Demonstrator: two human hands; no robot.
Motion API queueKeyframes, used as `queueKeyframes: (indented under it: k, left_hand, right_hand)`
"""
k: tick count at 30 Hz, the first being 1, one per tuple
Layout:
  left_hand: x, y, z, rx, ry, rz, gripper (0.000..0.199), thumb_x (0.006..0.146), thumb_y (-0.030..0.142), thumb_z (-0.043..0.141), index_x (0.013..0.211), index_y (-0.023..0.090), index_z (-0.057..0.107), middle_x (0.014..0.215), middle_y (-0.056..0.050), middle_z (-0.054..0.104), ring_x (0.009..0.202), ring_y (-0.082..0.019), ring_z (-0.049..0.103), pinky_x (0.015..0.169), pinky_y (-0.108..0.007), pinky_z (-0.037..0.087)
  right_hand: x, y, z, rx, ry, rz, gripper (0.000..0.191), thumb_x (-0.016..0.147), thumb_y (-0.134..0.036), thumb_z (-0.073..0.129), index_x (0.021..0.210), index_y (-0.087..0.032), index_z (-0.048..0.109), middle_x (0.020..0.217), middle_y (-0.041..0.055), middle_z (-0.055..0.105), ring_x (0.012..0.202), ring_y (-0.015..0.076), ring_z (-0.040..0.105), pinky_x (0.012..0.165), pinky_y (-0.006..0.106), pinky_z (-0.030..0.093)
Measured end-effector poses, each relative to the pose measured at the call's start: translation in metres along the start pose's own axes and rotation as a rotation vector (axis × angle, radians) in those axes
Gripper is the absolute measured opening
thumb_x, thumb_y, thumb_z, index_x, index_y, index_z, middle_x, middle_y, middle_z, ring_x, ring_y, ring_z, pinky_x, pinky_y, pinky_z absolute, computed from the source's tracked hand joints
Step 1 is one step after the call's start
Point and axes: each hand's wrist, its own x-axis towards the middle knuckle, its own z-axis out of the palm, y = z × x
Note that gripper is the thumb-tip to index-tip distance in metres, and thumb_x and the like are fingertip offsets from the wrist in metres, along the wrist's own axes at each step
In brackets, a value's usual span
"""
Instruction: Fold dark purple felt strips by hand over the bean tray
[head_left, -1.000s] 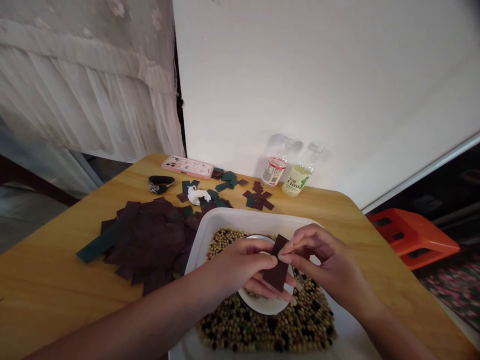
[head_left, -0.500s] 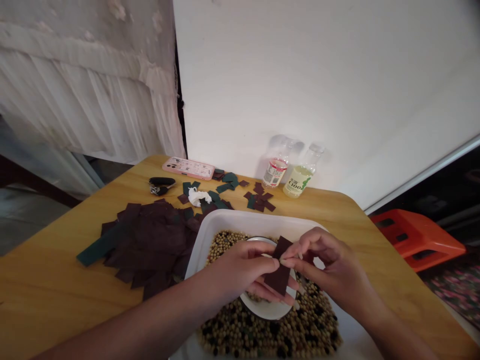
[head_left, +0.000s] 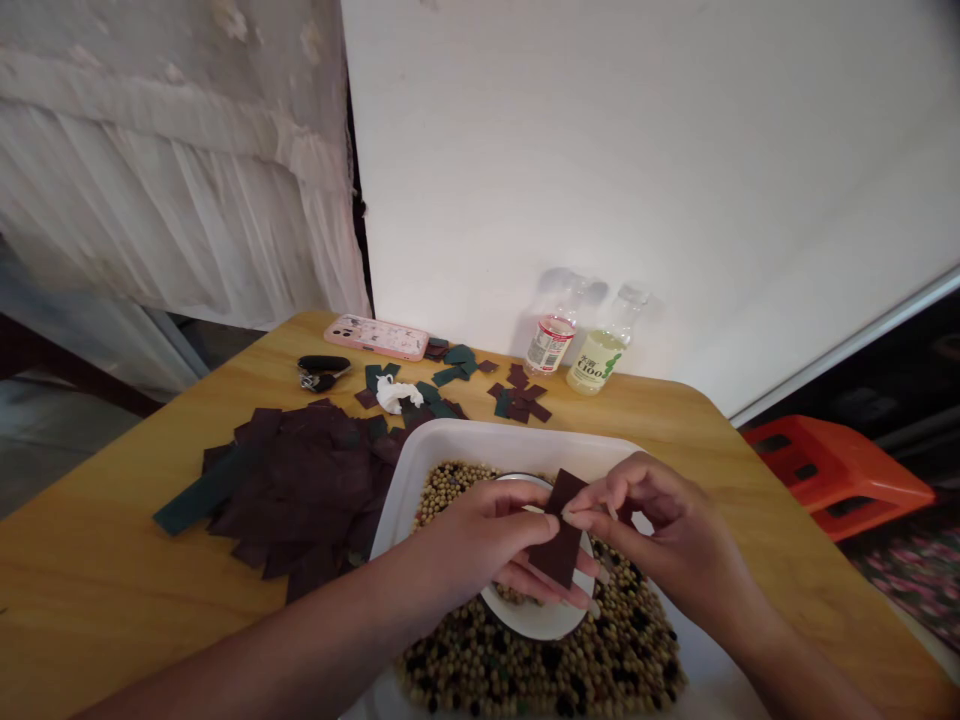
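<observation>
My left hand [head_left: 480,522] holds a dark brown rectangular piece [head_left: 556,556], with the thumb pressed on its face and the fingers behind it. Thumb and index finger of my right hand [head_left: 660,515] are pinched together at the middle of the piece's right edge; anything between those fingertips is too small to make out. Below both hands is a white bowl [head_left: 536,628] with a dark rim, partly covered by my left hand. The bowl rests on many small tan and black beads [head_left: 480,655] inside a white plastic tub [head_left: 517,432].
Left of the tub lies a heap of brown pieces [head_left: 307,480] with a green strip [head_left: 199,500]. Farther back are a pink phone [head_left: 379,337], keys [head_left: 322,370], crumpled white tissue [head_left: 397,394] and two bottles [head_left: 551,343]. An orange stool [head_left: 840,470] stands right of the table.
My right hand's pinched fingertips have shifted very slightly to the right and up. My left hand keeps the brown piece nearly still.
</observation>
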Motion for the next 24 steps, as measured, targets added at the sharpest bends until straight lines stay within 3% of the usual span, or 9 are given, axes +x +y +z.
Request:
queueKeyframes:
  k: [17, 24]
  left_hand:
    - [0.0023, -0.0007, -0.0018, 0.031, 0.026, -0.009, 0.019, 0.067, 0.025, 0.055, 0.082, 0.015, 0.058, 0.066, -0.004, 0.067, 0.055, -0.013, 0.064, 0.060, -0.026, 0.047]
    - [0.0035, -0.0027, -0.0032, 0.046, 0.024, 0.013, 0.026, 0.064, 0.030, 0.058, 0.085, 0.015, 0.058, 0.070, -0.005, 0.067, 0.056, -0.015, 0.064, 0.061, -0.028, 0.047]
  right_hand:
    - [0.0006, 0.0044, -0.0001, -0.026, -0.045, -0.024, 0.019, 0.076, -0.025, 0.061, 0.075, -0.022, 0.042, 0.076, 0.0028, 0.066, 0.067, 0.0144, 0.061, 0.051, 0.024, 0.045]
    - [0.0022, 0.0069, -0.0001, -0.037, -0.047, -0.053, 0.019, 0.075, -0.024, 0.062, 0.073, -0.022, 0.043, 0.072, 0.0008, 0.066, 0.062, 0.0130, 0.061, 0.050, 0.023, 0.046]
